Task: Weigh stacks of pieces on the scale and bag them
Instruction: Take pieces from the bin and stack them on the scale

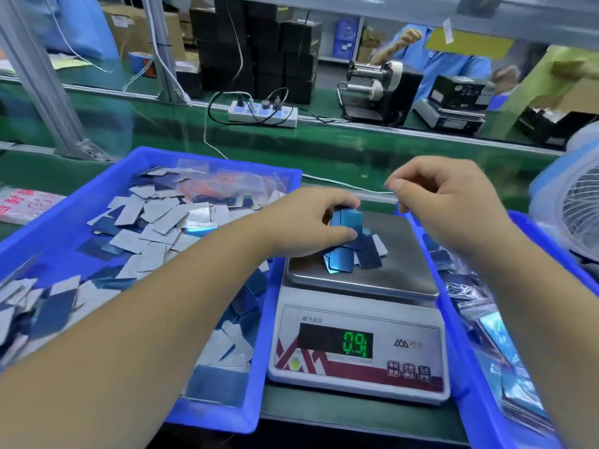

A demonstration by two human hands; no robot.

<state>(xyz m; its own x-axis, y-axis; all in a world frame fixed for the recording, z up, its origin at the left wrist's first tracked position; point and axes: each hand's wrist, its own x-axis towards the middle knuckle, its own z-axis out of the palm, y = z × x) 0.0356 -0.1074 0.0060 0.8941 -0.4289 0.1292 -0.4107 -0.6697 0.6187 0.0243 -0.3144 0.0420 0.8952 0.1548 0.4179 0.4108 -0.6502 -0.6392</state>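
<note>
Scale [358,319] sits btwn two blue bins, green digits on its display [355,344] read approx "0.9" plus a last char that's blurred, maybe 1. Small logo w/ peaks to the right of the display, lettering beside it too fuzzy to read. Three red buttons bottom right, labels illegible. Faint line of characters above the display, can't make them out.

Left hand [304,226] is over the steel pan [398,254], thumb and fingers curled round a small stack of blue pieces [348,218], holding it just above a few more pieces lying fanned on the pan [366,257]. Whether the held stack touches the ones below – can't tell, hand covers that part.

Right hand [444,202] hovers above the pan's far right corner, fingers loosely bent, thumb tip near forefinger. Looks like nothing in it, though a thin clear film wouldn't show at this blur.

Left bin [81,222] heaped w/ loose pieces, silver and blue faces mixed, some clear bags at the back. Right bin [460,335] cut off by frame edge, holds bagged pieces, forearm hides much of it.

Far left, a pkg w/ red characters [22,202], partly cropped, unreadable. White power strip [262,113] behind on the green bench. Fan [580,209] at right edge, half out of frame.
</note>
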